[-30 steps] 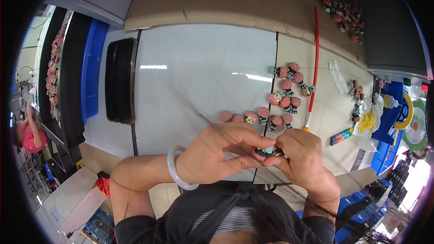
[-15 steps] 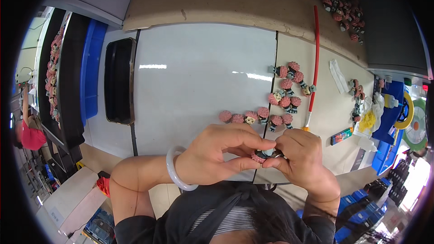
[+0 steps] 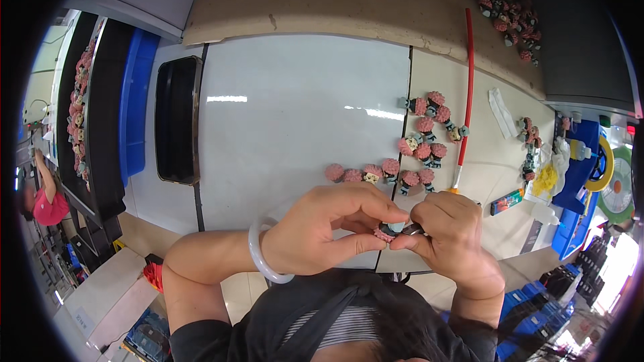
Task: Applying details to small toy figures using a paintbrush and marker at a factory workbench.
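Between the thumb and fingers of my left hand is a small figurine with bumpy pink hair and a pale grey-blue part, held over the table's near edge. My right hand is closed on a small dark, shiny tool, mostly covered by the fingers, so its kind is unclear. The tool's end meets the figurine or lies right beside it. Just beyond my hands, a row of similar figurines lies on the white table surface. More figurines are grouped to its right.
A dark phone lies at the left, near a blue bin and a black tray of figurines. On the right are a red-handled brush, a small colourful box and bottles. A brown ledge spans the back.
Both hands stay in nearly the same place, with the figurine and tool shifted very slightly. At far left, a person in red has moved an arm.
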The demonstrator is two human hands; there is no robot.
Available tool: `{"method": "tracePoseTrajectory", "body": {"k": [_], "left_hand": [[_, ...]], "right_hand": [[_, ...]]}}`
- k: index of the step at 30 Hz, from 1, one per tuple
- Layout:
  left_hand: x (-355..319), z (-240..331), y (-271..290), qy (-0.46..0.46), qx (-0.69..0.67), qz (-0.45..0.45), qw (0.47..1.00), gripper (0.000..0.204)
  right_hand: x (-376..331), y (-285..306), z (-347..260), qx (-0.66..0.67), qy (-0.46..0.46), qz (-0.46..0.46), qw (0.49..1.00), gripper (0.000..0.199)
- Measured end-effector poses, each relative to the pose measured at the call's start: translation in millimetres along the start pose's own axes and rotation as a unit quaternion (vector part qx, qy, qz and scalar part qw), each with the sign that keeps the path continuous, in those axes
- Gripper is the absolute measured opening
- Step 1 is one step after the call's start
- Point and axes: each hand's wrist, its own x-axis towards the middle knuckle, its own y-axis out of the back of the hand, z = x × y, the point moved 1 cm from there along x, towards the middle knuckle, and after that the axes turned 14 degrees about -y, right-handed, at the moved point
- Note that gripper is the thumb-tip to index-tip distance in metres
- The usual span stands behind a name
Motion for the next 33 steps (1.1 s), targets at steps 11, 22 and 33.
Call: {"method": "tracePoseTrajectory", "body": {"k": [11, 22, 33], "left_hand": [[0.8, 2.4, 0.3, 0.015, -0.001, -0.020, 1.000, 0.036], [6.6, 5.1, 0.0, -0.082, 0.151, -0.009, 0.985, 0.035], [4.6, 4.6, 0.2, -0.171, 0.314, -0.009, 0.934, 0.039]], "right_hand": [[1.7, 1.2, 1.0, 0.027, 0.028, -0.025, 0.999, 0.041], [1.2, 0.0, 2.3, 0.023, 0.008, -0.029, 0.999, 0.039], [-0.9, 0.3, -1.2, 0.026, -0.021, -0.048, 0.998, 0.037]]}}
